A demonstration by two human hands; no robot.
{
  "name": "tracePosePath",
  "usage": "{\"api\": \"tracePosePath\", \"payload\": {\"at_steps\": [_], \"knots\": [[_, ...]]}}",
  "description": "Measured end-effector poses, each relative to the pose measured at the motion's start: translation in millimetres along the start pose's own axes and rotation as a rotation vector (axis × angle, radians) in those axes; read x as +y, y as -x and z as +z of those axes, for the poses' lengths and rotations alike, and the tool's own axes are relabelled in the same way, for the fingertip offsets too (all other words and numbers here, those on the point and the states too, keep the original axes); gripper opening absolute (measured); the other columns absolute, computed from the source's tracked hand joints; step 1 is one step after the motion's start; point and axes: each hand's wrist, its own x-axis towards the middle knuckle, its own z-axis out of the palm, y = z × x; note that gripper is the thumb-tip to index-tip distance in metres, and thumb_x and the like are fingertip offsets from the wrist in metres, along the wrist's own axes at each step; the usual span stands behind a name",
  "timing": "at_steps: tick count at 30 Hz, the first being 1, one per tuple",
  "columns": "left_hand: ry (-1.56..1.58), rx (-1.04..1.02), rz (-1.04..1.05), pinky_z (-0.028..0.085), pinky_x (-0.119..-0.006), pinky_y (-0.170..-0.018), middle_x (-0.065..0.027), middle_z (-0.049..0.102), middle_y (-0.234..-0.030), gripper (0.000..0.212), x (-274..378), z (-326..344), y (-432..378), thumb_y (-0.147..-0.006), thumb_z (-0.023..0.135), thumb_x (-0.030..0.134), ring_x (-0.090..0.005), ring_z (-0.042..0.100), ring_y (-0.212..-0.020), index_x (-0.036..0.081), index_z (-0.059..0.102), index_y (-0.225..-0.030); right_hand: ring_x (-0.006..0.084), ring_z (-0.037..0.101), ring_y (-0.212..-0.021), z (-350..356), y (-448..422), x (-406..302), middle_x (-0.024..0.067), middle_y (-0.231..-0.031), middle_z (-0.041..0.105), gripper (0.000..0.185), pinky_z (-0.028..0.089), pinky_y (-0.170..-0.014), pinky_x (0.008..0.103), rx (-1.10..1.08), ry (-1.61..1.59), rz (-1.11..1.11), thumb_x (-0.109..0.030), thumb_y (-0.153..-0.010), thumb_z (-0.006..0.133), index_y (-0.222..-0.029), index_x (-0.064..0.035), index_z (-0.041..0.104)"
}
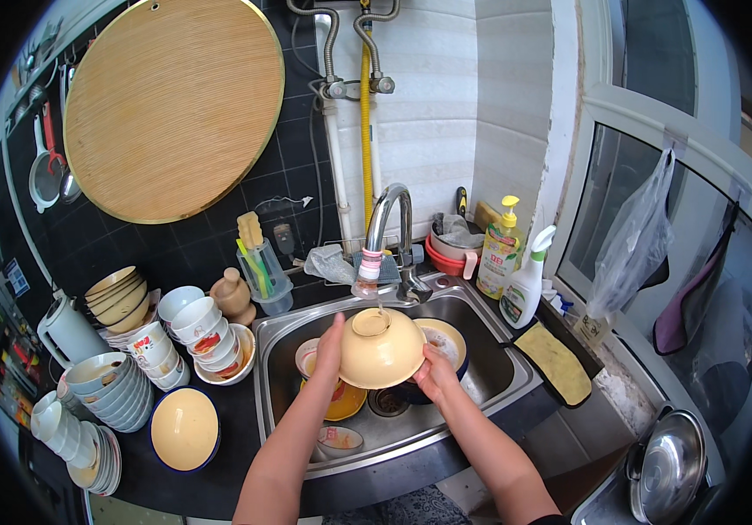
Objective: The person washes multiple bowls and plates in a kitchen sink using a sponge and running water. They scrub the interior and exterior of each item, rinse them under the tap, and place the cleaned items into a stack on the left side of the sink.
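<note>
A cream-coloured bowl (386, 357) is held upside down over the sink, its foot ring turned up under the chrome faucet (386, 210). Water runs from the spout onto it. My left hand (331, 348) grips its left side, and my right hand (436, 374) has the lower right rim. Below, in the stainless steel sink (487, 397), are a yellow dish (348, 403), a small patterned bowl (340, 438) and a cream bowl (451, 335) with suds in it. The held bowl partly hides these dishes.
Left on the dark counter (231, 485) stand stacked white bowls (202, 321), ribbed bowls (110, 387) and a blue-rimmed cream bowl (185, 430). A soap pump bottle (501, 249) and white spray bottle (524, 289) stand behind right. A metal pot (671, 459) sits low at right.
</note>
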Motion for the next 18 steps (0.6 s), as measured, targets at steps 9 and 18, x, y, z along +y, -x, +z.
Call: {"api": "tracePosePath", "payload": {"at_steps": [9,18], "knots": [[-0.317,-0.24,-0.147,0.045,-0.033,-0.087,-0.0196,0.046,-0.125,0.09,23.8,29.9,-1.7,-0.071,0.073,0.031,-0.0257,0.053,-0.106,-0.005,0.021,-0.135,0.0212,0.058,-0.099,-11.9,10.7,-3.1,0.0101,-0.112,0.056,0.029,0.05,-0.083,0.0362,0.045,0.052,-0.115,-0.021,-0.096,0.032,-0.115,-0.0027,0.045],[-0.092,-0.031,0.083,0.044,-0.033,-0.086,-0.0189,0.053,-0.118,0.06,-7.6,34.6,-25.0,-0.085,0.058,0.033,-0.0248,0.056,-0.102,-0.006,0.04,-0.126,0.0217,0.056,-0.102,-2.2,15.3,-0.7,0.0121,-0.114,0.055,0.03,0.048,-0.087,0.034,0.036,-0.083,-0.14,-0.018,-0.096,0.032,-0.116,0.0011,0.044]]}}
